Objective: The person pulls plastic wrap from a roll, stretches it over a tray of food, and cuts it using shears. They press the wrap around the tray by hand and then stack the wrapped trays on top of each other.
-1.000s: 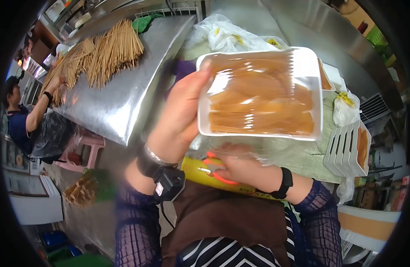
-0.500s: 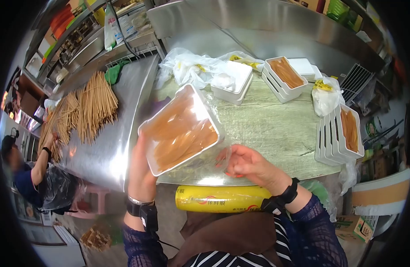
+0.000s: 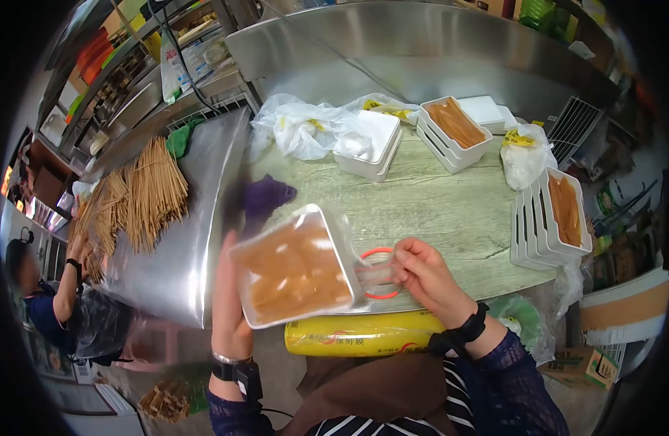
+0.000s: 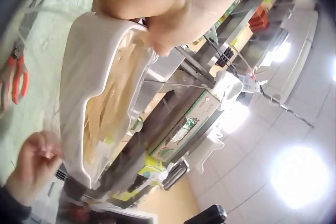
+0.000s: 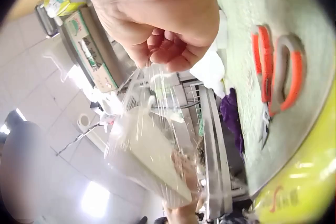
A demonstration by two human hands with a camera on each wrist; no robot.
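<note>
My left hand grips the left side of a white tray of flat brown strips, holding it tilted above the table's front edge. Clear cling film covers the tray. My right hand pinches a gathered end of that cling film, drawn out taut from the tray's right side. Behind the film, orange-handled scissors lie on the table top, also visible in the left wrist view. A yellow roll of cling film lies along the front edge, below both hands.
White trays with brown strips stand stacked at the back and at the right. Plastic bags and a purple cloth lie on the table. Bundled sticks cover part of the steel counter at left, where another person works.
The tray has come down towards the table's front edge and turned in my left hand. My right hand has moved right, and the film now stretches between it and the tray.
</note>
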